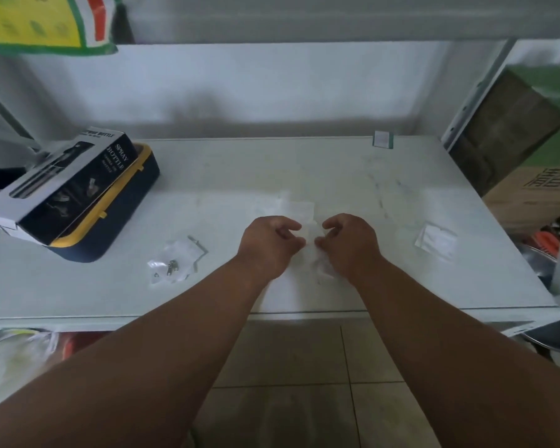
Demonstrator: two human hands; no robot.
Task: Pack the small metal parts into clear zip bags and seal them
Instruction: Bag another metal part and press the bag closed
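Far to the left of the hands, a black-and-white spray bottle box (68, 179) lies tilted across a navy case with a yellow rim (123, 202) on the white table (401, 279). Nearer, just left of the left hand, a few clear zip bags (178, 258) lie in a loose heap with small metal parts (168, 266) showing inside.

The left hand (269, 245) and the right hand (349, 244) sit close together over the middle of the table, fingers curled inward toward each other. Between them they pinch a clear zip bag (311, 236), each hand gripping one side of it; whether it holds any parts cannot be told, as the plastic is nearly invisible against the table. Just beyond the hands, more clear bags (296, 205) lie flat.

To the right of the right hand, another small stack of clear bags (435, 239) rests on the table. Farther right, off the table edge, stands a cardboard box (530, 195).
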